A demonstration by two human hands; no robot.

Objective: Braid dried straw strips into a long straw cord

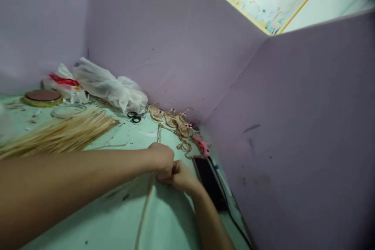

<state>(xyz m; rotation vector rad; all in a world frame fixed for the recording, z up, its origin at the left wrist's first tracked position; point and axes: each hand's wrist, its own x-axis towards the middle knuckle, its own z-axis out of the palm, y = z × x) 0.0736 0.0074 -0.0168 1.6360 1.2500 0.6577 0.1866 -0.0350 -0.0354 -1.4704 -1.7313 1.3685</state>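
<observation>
A thin length of brown twine [144, 211] runs from the near edge of the view up to my hands, and more of it shows beyond them. My left hand [162, 157] is closed around the twine, its back turned up. Right up against it, my right hand [182, 176] pinches with bent fingers at the same spot. Where the fingers meet, the twine is hidden. Looped braided cord [184, 147] lies just past my hands, by several tan woven pieces with red and white bits [170, 118].
A bundle of pale straw [67, 131] lies left, near a wire ring [68, 110] and a round tin [43, 97]. Behind are plastic bags [109, 86] and black-handled scissors [134, 117]. At right sit a pink glue gun [201, 145], a phone [209, 183] and a cable [238, 222] along purple walls [278, 125].
</observation>
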